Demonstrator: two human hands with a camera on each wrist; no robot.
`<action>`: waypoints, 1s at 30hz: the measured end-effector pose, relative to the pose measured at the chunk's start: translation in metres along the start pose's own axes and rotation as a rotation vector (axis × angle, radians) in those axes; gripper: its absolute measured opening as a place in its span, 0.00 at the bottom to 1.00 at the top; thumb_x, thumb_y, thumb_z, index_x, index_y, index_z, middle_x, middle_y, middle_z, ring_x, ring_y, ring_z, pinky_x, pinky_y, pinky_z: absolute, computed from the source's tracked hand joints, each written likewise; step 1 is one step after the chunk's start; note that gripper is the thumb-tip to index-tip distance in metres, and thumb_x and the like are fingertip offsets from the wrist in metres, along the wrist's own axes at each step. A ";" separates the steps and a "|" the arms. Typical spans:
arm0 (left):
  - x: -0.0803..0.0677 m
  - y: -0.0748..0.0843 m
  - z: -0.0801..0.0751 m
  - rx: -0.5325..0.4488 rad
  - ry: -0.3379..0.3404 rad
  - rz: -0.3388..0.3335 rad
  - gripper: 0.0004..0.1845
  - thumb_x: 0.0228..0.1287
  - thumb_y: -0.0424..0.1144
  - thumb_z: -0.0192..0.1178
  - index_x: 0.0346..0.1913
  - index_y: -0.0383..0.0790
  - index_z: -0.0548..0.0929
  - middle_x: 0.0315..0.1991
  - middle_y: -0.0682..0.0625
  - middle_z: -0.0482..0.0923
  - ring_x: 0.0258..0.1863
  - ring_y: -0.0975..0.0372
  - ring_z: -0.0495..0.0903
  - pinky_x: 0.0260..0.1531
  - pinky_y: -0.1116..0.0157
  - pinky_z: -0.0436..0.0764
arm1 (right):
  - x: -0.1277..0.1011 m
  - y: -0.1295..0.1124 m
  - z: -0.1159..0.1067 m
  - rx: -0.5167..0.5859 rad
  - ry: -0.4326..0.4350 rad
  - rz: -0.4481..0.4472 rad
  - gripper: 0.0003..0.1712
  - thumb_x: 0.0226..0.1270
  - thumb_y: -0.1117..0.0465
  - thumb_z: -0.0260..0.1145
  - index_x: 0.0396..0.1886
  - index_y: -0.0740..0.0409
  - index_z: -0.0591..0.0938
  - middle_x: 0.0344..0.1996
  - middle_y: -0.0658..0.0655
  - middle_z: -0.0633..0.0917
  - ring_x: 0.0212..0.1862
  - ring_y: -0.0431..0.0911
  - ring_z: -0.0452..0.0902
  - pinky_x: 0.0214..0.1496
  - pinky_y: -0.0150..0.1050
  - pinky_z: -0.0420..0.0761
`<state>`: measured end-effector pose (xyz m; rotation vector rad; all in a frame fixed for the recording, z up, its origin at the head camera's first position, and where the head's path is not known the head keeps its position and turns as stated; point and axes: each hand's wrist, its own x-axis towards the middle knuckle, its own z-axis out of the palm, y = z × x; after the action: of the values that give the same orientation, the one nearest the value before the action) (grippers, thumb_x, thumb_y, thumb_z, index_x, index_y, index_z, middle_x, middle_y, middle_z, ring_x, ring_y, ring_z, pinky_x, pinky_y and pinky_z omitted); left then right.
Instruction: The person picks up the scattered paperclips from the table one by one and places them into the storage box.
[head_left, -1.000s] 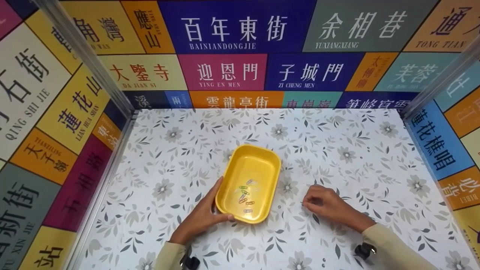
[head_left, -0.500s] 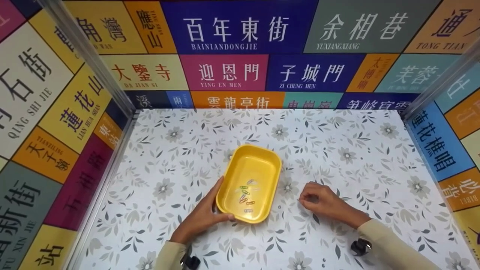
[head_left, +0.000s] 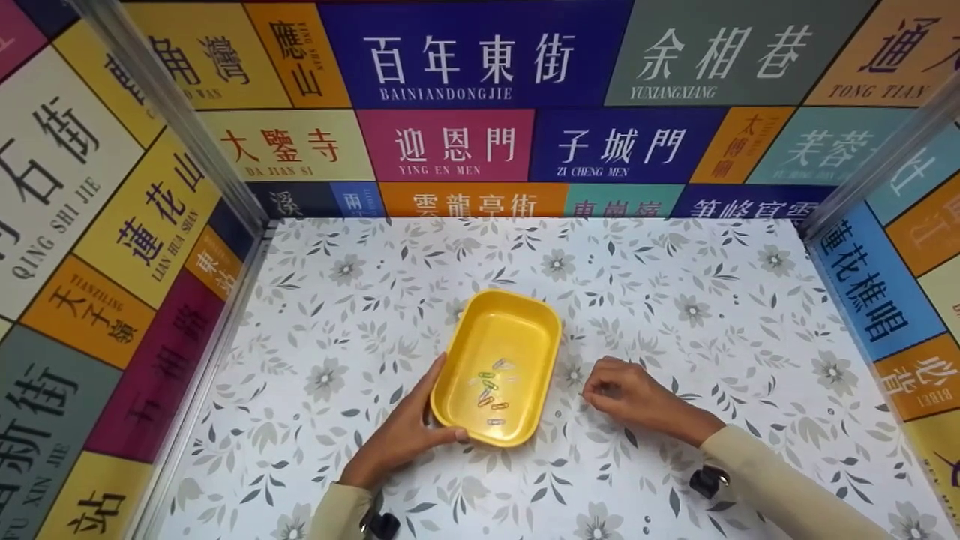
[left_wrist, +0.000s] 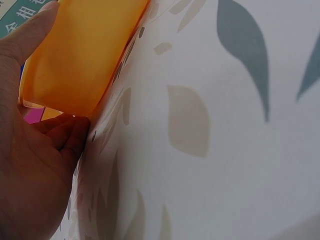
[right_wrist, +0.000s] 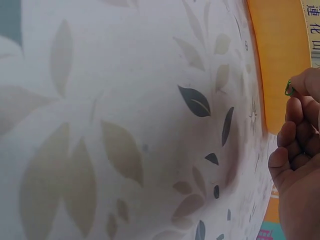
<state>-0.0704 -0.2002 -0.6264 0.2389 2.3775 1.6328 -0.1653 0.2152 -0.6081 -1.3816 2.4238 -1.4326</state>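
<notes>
A yellow plastic tray [head_left: 506, 330] stands on the table with several small coloured paper clips [head_left: 499, 406] lying towards its near end. My left hand [head_left: 401, 431] grips its near left corner, the thumb at the near rim and the fingers along the left side. To the right of the tray, apart from it, my right hand [head_left: 630, 394] is held above the tabletop. In the right wrist view it pinches a green paper clip [right_wrist: 288, 88] between thumb and forefinger, the other fingers curled. That clip is hidden in the head view.
A white floral cloth [head_left: 675, 262] covers the table. Panels with Chinese lettering [head_left: 465, 52] rise along the back and both sides. Both forearms in light sleeves [head_left: 787, 480] reach in from the near edge, each with a black wrist camera [head_left: 709, 480].
My right hand has moved left, closer to the tray, and slightly away from me. The left hand and the tray have stayed in place.
</notes>
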 end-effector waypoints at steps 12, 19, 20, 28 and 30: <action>0.001 -0.001 0.000 -0.001 -0.001 0.009 0.72 0.54 0.61 0.85 0.92 0.61 0.45 0.89 0.63 0.47 0.88 0.62 0.49 0.86 0.51 0.49 | 0.021 -0.012 -0.008 0.006 -0.069 0.052 0.09 0.71 0.72 0.77 0.36 0.52 0.90 0.34 0.45 0.87 0.38 0.45 0.80 0.39 0.43 0.81; -0.001 0.000 0.000 -0.011 -0.001 0.017 0.72 0.55 0.60 0.85 0.92 0.59 0.44 0.90 0.61 0.46 0.88 0.61 0.49 0.86 0.51 0.49 | 0.033 -0.014 -0.008 0.013 -0.064 0.030 0.12 0.67 0.74 0.78 0.36 0.52 0.90 0.34 0.49 0.88 0.37 0.49 0.81 0.40 0.42 0.80; -0.001 0.000 0.000 -0.011 -0.002 0.015 0.72 0.55 0.60 0.85 0.92 0.59 0.44 0.90 0.60 0.46 0.88 0.61 0.49 0.86 0.51 0.49 | 0.034 -0.014 -0.008 0.016 -0.062 0.024 0.12 0.66 0.75 0.79 0.36 0.52 0.90 0.34 0.49 0.88 0.37 0.49 0.81 0.40 0.42 0.79; -0.001 -0.001 0.000 -0.009 -0.006 0.010 0.72 0.55 0.60 0.85 0.92 0.58 0.44 0.90 0.61 0.45 0.88 0.63 0.49 0.86 0.54 0.49 | 0.044 -0.017 -0.012 0.004 -0.079 0.008 0.11 0.66 0.74 0.79 0.35 0.54 0.90 0.33 0.48 0.87 0.36 0.49 0.80 0.40 0.43 0.78; 0.000 -0.002 0.000 -0.014 -0.007 0.011 0.72 0.55 0.59 0.85 0.92 0.59 0.44 0.90 0.61 0.45 0.88 0.62 0.49 0.86 0.54 0.49 | 0.047 -0.019 -0.013 0.007 -0.088 0.012 0.11 0.67 0.74 0.79 0.36 0.53 0.90 0.33 0.47 0.87 0.37 0.49 0.80 0.41 0.44 0.78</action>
<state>-0.0700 -0.2011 -0.6277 0.2550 2.3632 1.6498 -0.1862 0.1883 -0.5680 -1.3950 2.3675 -1.3463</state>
